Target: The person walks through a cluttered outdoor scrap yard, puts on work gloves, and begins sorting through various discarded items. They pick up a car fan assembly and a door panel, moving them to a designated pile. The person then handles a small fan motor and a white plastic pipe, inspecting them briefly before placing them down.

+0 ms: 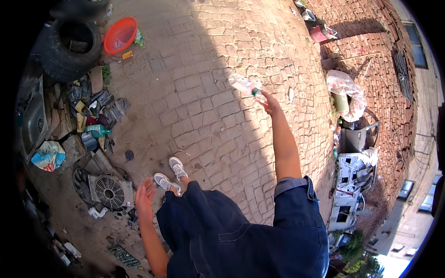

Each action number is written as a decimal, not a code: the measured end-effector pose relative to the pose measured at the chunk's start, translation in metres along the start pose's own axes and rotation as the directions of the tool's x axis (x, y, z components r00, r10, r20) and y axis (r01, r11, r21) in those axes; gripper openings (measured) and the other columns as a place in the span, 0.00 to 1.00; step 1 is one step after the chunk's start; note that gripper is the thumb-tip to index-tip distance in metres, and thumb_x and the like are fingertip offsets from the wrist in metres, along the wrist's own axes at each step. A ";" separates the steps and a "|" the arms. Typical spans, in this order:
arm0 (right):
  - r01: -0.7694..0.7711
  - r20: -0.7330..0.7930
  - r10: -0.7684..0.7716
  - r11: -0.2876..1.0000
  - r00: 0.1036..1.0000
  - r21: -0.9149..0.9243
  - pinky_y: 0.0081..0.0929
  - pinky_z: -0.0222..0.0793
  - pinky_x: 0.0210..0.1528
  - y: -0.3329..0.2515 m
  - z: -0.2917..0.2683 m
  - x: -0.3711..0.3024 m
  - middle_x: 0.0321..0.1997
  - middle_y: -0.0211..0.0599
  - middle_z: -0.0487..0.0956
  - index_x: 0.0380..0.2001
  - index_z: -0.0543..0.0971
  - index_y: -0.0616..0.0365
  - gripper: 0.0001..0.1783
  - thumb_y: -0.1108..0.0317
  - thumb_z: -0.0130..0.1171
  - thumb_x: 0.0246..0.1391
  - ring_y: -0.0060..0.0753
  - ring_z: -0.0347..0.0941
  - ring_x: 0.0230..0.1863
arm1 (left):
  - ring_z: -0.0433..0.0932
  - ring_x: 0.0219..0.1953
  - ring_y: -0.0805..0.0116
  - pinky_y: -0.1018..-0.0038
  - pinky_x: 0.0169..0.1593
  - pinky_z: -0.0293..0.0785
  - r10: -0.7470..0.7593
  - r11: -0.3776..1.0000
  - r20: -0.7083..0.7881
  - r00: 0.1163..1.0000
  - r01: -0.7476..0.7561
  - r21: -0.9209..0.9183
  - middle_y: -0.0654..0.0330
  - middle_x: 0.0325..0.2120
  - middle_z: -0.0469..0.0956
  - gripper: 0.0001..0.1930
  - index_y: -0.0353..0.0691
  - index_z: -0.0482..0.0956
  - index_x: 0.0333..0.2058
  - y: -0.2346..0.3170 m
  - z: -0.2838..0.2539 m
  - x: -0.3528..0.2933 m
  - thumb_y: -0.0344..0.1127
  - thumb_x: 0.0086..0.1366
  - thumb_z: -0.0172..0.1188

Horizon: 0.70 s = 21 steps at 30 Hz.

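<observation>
My right hand (269,103) reaches out over the paving, its fingers closed round one end of a clear plastic bottle (242,84). The bottle is tilted, with a green and red patch near my fingers. Sunlight falls on it, and what is inside, if anything, cannot be made out. My left hand (145,194) hangs low beside my leg, holding nothing, its fingers stretched out and somewhat apart. Closest to it are my shoes and a grey fan unit (111,191) lying on the ground to its left.
A black tyre (72,48) and an orange basin (120,35) stand at the far left. Scrap and a teal bottle (97,130) lie below them. On the right, white metal panels (345,190) and a plastic bag (340,83) line a brick wall (389,116). Brick paving (185,92) runs between.
</observation>
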State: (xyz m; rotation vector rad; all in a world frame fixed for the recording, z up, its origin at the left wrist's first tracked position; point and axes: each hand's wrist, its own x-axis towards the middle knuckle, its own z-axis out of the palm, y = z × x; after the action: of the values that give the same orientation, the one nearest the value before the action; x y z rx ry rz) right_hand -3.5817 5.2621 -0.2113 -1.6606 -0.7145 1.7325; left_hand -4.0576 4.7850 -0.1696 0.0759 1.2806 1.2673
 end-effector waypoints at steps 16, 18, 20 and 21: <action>0.407 0.283 -0.292 0.653 0.913 -0.639 0.22 0.68 0.44 -0.022 0.132 -0.173 0.42 0.37 0.79 0.43 0.76 0.65 0.18 0.59 0.49 0.62 0.25 0.74 0.45 | 0.38 0.69 0.58 0.62 0.69 0.33 0.381 0.347 0.146 0.913 0.005 -0.938 0.49 0.67 0.41 0.43 0.29 0.42 0.64 0.126 0.123 -0.042 0.62 0.66 0.36; 0.429 0.418 -0.229 0.762 0.879 -0.485 0.28 0.65 0.53 0.003 0.153 -0.172 0.48 0.45 0.77 0.48 0.73 0.67 0.27 0.52 0.42 0.64 0.33 0.71 0.52 | 0.37 0.69 0.58 0.62 0.69 0.32 0.419 0.335 0.111 0.901 -0.040 -0.941 0.48 0.67 0.41 0.45 0.27 0.41 0.64 0.130 0.120 -0.060 0.64 0.65 0.35; 0.230 0.556 -0.086 0.954 0.827 -0.193 0.33 0.56 0.63 0.016 0.213 -0.213 0.57 0.51 0.69 0.55 0.66 0.70 0.36 0.44 0.34 0.64 0.40 0.63 0.61 | 0.37 0.69 0.57 0.63 0.70 0.31 0.450 0.292 0.049 0.892 -0.095 -0.952 0.47 0.67 0.40 0.47 0.26 0.40 0.63 0.131 0.106 -0.078 0.66 0.64 0.34; 0.018 0.646 -0.045 0.999 0.762 0.048 0.35 0.50 0.67 0.019 0.229 -0.225 0.62 0.54 0.63 0.58 0.61 0.73 0.42 0.39 0.29 0.63 0.44 0.58 0.65 | 0.37 0.69 0.57 0.63 0.70 0.31 0.494 0.308 0.056 0.868 -0.115 -0.944 0.46 0.67 0.40 0.48 0.26 0.40 0.63 0.135 0.107 -0.091 0.67 0.63 0.33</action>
State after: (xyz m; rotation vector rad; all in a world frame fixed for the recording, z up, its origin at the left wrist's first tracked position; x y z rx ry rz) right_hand -3.8091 5.0892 -0.0635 -0.9768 -0.9944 2.3008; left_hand -4.0465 4.8328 0.0188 -0.2843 0.0526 2.0797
